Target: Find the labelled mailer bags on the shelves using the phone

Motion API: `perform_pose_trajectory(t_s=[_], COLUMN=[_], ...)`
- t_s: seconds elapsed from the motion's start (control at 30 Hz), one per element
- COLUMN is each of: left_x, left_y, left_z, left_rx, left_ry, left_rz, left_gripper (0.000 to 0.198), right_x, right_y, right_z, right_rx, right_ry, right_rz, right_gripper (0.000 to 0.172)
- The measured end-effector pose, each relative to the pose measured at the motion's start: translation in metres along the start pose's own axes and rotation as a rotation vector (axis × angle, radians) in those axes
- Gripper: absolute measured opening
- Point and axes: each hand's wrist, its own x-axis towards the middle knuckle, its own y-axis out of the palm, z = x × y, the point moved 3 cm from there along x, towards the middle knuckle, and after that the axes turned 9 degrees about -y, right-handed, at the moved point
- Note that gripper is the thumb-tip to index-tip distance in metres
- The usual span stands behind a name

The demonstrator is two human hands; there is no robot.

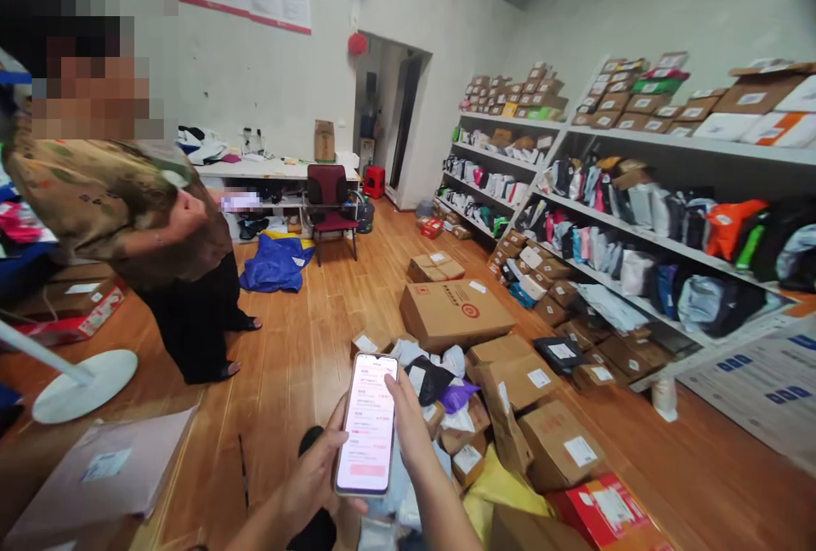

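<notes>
A smartphone (365, 428) with a lit white and pink screen is held upright in front of me. My left hand (322, 462) wraps round its left edge, the thumb lying at the side of the screen. On the other side, my right hand (408, 419) grips the upper right edge, its thumb over the top of the screen. The text on the display is too small to read. Just beyond the phone lies a heap of parcels, with a purple bag (459, 396) and a black bag (428, 379) among them.
A large cardboard box (456, 313) stands past the heap. Shelves (669, 258) packed with parcels line the right wall. To the left stands a person (121, 202) near a white round base (86, 385). A chair (331, 224) and blue sack (275, 264) are farther back.
</notes>
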Motion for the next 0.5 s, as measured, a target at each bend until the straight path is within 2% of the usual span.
perform_pose_trajectory(t_s=[0.13,0.27,0.4,0.5], left_x=[0.053,0.099,0.131,0.147], left_y=[-0.040,-0.077,-0.108,-0.127], left_z=[-0.058,-0.130,-0.197,-0.232], left_rx=[0.024,0.026,0.078,0.041], left_ry=[-0.020,-0.074,-0.087,-0.101], left_rz=[0.076,0.098,0.113,0.087], left_gripper=[0.073,0.070,0.075,0.081], right_x=[0.086,0.167,0.234,0.273], right_y=[0.026,0.062,0.098,0.119], right_z=[-0.020,-0.035,-0.045,-0.050], right_rx=[0.017,0.027,0.024,0.005], right_ry=[-0.003,0.001,-0.009,-0.025], right_rz=[-0.112,-0.208,-0.223,-0.192], right_gripper=[0.032,0.030,0.035,0.032])
